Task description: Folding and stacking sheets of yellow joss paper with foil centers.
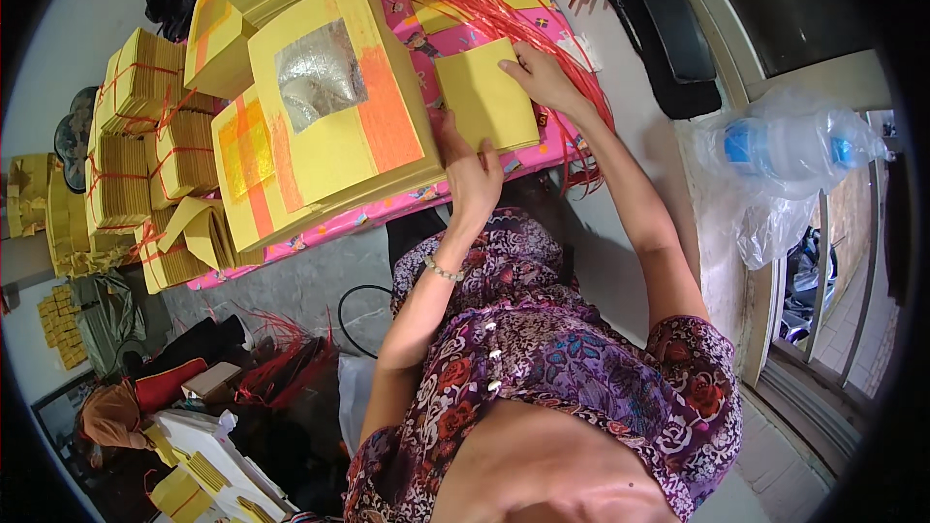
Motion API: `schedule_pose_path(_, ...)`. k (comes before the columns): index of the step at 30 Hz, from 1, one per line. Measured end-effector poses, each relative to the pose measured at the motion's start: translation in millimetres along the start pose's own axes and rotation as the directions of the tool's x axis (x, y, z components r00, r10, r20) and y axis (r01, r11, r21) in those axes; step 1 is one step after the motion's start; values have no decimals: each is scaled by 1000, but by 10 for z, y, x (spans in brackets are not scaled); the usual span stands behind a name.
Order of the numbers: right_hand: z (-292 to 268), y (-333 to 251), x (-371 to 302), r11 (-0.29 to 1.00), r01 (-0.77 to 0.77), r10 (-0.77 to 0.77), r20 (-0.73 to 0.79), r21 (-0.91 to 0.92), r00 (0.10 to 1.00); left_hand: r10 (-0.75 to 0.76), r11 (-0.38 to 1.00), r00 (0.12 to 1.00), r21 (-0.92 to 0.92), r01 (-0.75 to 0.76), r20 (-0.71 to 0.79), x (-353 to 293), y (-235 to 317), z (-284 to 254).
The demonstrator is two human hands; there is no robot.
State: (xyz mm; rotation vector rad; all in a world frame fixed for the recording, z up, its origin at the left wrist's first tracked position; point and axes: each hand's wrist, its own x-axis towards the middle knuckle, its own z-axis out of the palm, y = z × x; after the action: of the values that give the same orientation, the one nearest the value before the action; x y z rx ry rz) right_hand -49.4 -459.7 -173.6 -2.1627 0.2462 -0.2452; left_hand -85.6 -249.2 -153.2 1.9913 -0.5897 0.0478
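1. Red-tied yellow bundles (123, 179): well left of the left fingers.
2. Large yellow stack (334, 97): just beside those fingers, blocking their left side.
3. Small yellow paper pile (484, 97): between both hands' fingers.
4. Red strings (513, 12): beyond the right fingers.
5. Left hand (472, 174): fingers along the pile's near-left corner; grip unclear.
6. Right hand (544, 79): thumb atop the pile's right edge; cannot tell whether clenched.

No wording can be read: a small letter-like mark (542, 120) on the pink patterned cover (450, 41) is unclear, and the blue label-like patch (744, 143) on the bagged clear bottle (790, 153) is illegible.
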Motion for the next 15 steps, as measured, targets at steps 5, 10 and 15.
schedule_pose_path(5, -21, -66, -22, 999, 3, -2, 14, -37, 1000, -43, 998, 998, 49, 41, 49, -12, -8, -7)
schedule_pose_path(10, -38, -161, -40, 993, -2, 5, 25, -119, 1000, -20, 998, 999, 62, 17, 47, -4, -30, -15)
schedule_pose_path(15, -29, -210, -56, 981, 5, -2, 15, -196, 1000, -53, 995, 996, 85, 46, 78, 6, -20, -21)
